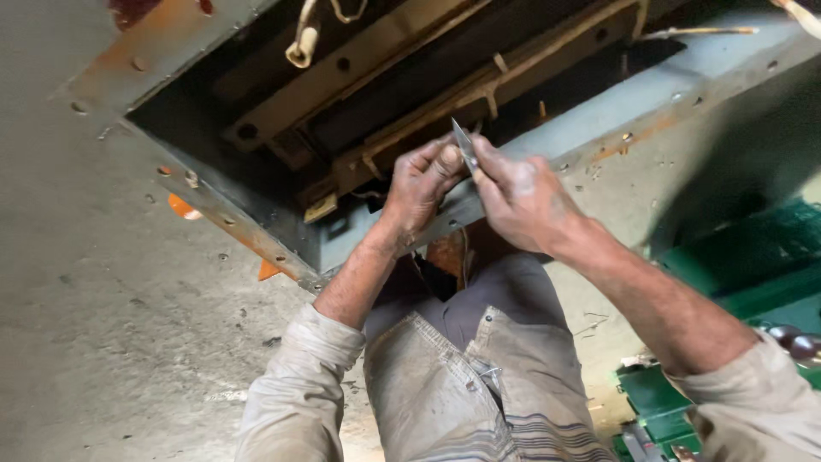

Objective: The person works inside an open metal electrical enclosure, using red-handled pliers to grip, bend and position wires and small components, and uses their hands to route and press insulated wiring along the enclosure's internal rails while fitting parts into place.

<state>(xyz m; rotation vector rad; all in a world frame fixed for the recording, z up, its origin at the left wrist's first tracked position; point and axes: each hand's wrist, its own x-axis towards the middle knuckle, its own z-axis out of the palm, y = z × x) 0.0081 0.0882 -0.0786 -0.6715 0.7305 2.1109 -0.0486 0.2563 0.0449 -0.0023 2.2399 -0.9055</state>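
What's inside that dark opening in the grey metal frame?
Inside the opening lie rusty flat bars with bolt holes, crossing diagonally. Both hands, left hand and right hand, pinch a thin metal blade at its edge. Deeper parts stay in shadow.

Dusty concrete floor (111,325); green metal parts (658,393)

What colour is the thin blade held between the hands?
Silvery grey metal blade, seen in the head view.

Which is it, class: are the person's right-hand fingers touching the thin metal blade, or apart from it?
Touching. The head view shows the right hand pinching the thin metal blade between its fingertips.
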